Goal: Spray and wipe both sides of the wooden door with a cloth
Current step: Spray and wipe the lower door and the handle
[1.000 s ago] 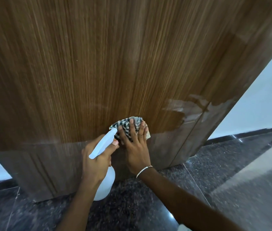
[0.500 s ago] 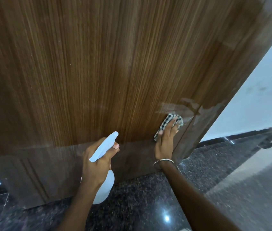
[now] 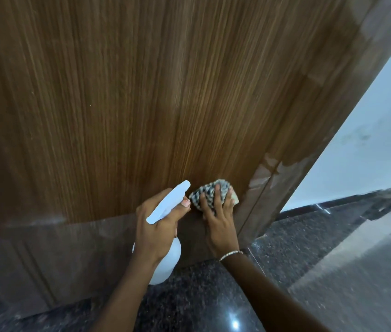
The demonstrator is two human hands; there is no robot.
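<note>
The wooden door (image 3: 141,104) fills most of the view, with streaked brown grain and a darker band along its bottom. My right hand (image 3: 218,224) presses a checked cloth (image 3: 210,191) flat against the door's lower part, fingers straight over it. My left hand (image 3: 158,226) grips a white spray bottle (image 3: 168,259) just left of the cloth, its nozzle (image 3: 169,201) pointing up at the door. The bottle's middle is hidden by my fingers.
The door's right edge (image 3: 309,149) shows a pale glossy patch (image 3: 268,171). A white wall (image 3: 366,144) with a dark skirting stands to the right. Polished dark granite floor (image 3: 213,303) lies under the door and my arms.
My right hand with the cloth swept right toward the door's edge, then came back left beside the bottle's nozzle. The left hand with the bottle stayed about where it was.
</note>
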